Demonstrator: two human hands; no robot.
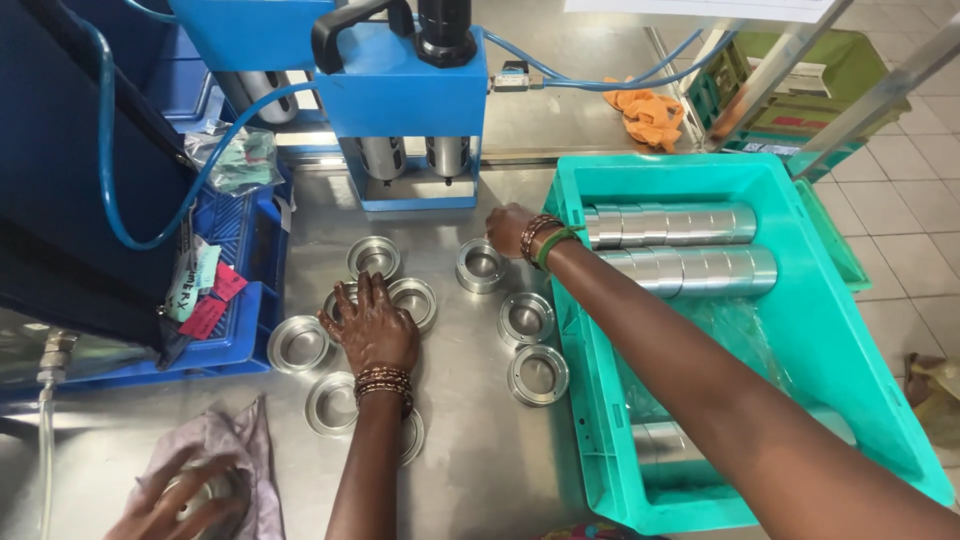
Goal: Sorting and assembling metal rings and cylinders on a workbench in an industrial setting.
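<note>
Head view: the left hand [368, 325] lies flat, fingers spread wide, over a cluster of shallow metal cups [413, 300] on the steel desk [470, 470], covering one of them and touching its neighbours. The right hand [508, 229] reaches to the cup nearest the press [482, 266], fingers curled at its far rim; whether it grips cannot be told. Two more cups [527, 318] sit just beside the teal crate [850, 330], which holds two rows of stacked metal rings [670, 224]. A blue pneumatic press [405, 100] stands behind. At lower left another person's hand [165, 510] presses a grey cloth [245, 450] around a metal part.
</note>
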